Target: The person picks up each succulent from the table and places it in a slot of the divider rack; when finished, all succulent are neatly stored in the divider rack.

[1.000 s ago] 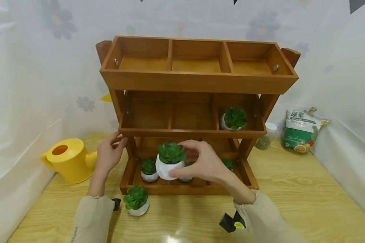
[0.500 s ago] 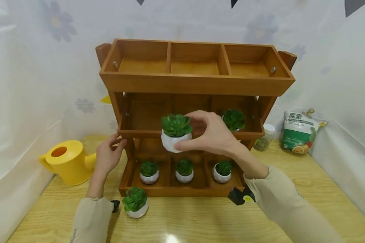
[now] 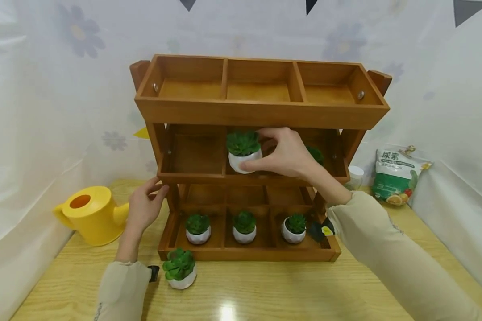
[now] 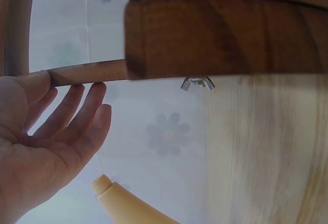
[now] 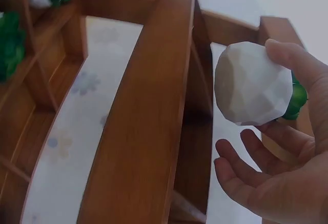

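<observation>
My right hand (image 3: 287, 154) pinches a white faceted pot with a green artificial succulent (image 3: 244, 151), thumb on the pot's side. It is held upright at the middle compartment of the wooden plant rack's (image 3: 261, 113) middle tier. From below, the right wrist view shows the white pot (image 5: 251, 83) between thumb and fingers. My left hand (image 3: 144, 206) grips the rack's left upright just under the middle tier; in the left wrist view thumb and fingertips meet the wooden bar (image 4: 89, 73). Behind my right hand, another succulent (image 3: 315, 155) is partly hidden in the right compartment.
Three potted succulents (image 3: 244, 228) sit in the bottom tier, one per compartment. Another succulent (image 3: 180, 268) stands on the table in front. A yellow watering can (image 3: 92, 216) is at left; a jar (image 3: 355, 176) and a green-white bag (image 3: 397, 176) are at right.
My right hand has lifted the potted succulent from in front of the bottom tier up to the middle tier, slightly rightward and away from me. The left hand has stayed on the rack.
</observation>
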A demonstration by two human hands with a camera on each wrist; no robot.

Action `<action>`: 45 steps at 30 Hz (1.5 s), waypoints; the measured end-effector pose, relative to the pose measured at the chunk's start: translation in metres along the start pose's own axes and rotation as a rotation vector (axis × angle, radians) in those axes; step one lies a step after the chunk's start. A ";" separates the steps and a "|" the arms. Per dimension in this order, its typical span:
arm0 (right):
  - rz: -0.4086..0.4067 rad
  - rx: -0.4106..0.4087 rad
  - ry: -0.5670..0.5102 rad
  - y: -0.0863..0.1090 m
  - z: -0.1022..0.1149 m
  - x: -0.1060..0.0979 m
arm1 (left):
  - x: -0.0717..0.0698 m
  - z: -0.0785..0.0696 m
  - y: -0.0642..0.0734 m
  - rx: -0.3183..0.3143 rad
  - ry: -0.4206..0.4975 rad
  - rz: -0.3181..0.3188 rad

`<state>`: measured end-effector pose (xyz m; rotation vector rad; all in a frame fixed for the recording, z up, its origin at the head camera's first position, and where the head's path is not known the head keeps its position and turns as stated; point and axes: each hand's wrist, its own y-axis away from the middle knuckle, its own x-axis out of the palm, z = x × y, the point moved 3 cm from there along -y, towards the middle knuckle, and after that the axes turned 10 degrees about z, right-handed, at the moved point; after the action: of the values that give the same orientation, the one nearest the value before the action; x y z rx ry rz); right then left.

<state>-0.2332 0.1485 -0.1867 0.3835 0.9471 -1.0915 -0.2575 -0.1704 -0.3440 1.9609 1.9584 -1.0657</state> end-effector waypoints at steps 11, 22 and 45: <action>0.064 0.067 0.042 -0.024 -0.015 0.005 | 0.002 0.001 0.000 -0.014 0.010 0.016; 0.095 0.134 0.097 -0.049 -0.022 0.006 | 0.001 0.001 0.001 -0.010 0.000 0.009; 0.291 0.119 0.240 -0.040 -0.012 0.005 | 0.000 0.001 0.000 -0.004 -0.007 0.000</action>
<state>-0.2734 0.1356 -0.1906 0.7393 1.0022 -0.8490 -0.2576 -0.1708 -0.3445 1.9523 1.9556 -1.0665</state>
